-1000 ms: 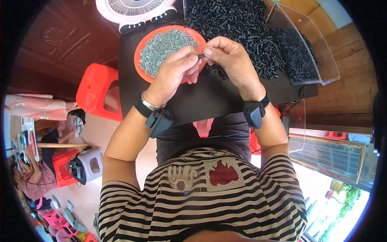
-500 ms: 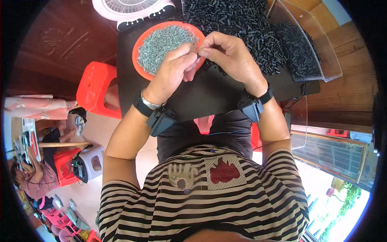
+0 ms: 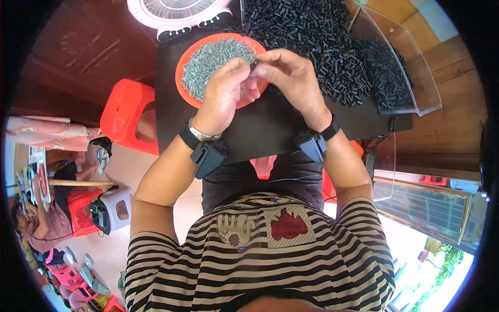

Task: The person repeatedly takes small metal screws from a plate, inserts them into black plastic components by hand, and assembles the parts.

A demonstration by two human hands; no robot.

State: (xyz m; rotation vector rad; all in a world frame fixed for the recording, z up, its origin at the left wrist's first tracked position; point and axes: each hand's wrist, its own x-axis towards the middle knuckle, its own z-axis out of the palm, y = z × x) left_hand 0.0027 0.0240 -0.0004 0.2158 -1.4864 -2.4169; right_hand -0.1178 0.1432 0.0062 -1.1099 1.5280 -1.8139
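While the left hand (image 3: 221,94) pinches the black bit (image 3: 253,66) (long axis hidden, tbh), the right hand (image 3: 295,83) sits just right of it, can't tell if gripping anything.

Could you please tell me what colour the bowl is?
The bowl is orange-red, best seen in the head view.

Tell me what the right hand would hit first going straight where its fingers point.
The right hand points leftward, so most likely the small dark piece in the left hand, then that hand itself. The red plate seems to lie lower, but depth is unclear.
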